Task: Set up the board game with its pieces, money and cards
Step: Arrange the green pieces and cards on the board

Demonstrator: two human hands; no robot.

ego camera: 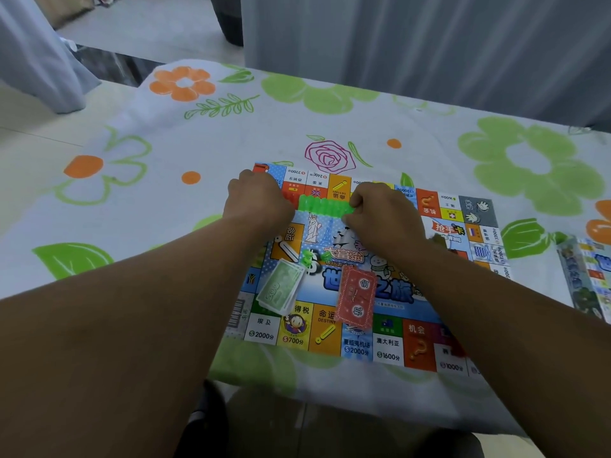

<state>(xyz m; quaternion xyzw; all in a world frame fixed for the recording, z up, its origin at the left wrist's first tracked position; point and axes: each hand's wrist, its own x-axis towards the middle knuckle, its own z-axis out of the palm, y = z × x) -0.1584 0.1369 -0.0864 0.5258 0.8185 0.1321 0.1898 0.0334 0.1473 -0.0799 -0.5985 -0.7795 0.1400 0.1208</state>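
**Green pieces held over the board, gripped at both ends**

Closest to me the board (386,353) lies flat on the desk (165,206), near edge towards my seat so the squares read from here. On it the green notes (281,289) and the red cards (357,300) sit near each other but apart, I judge to keep the piles separate. Farther on, my left hand (258,201) curls round one end of the strip of green pieces (325,206) and my right hand (383,216) pinches the other, probably to snap pieces loose. The box (591,279) lies off right.
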